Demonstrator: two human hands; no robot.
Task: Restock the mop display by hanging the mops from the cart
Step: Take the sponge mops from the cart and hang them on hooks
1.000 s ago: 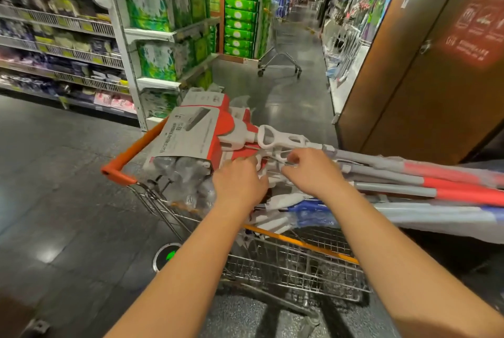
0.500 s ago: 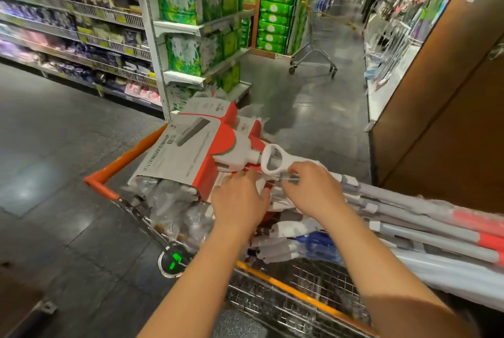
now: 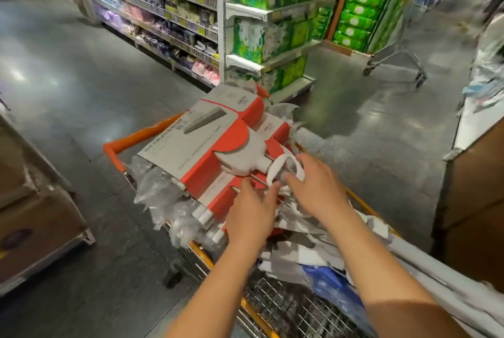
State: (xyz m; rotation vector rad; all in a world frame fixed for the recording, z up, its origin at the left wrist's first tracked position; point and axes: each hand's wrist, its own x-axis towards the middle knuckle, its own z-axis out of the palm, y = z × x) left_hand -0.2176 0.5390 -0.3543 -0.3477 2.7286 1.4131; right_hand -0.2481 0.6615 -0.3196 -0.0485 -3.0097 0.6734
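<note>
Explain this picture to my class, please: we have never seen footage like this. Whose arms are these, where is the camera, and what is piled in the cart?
There is no machine here. A person wears a camera on the head, so you look forward and down along their own two bare arms. It is one view only, inside a shop aisle.

In front stands a wire shopping cart with orange trim. Across it lie packaged mops: flat heads in grey and red cardboard sleeves, with clear plastic wrap hanging down.

The left hand rests on the packs, fingers spread. The right hand is at the white plastic loop on the top mop; the picture is blurred, so a firm grip cannot be confirmed. No mop is lifted out yet.

Behind are shelves with green packs.
</note>
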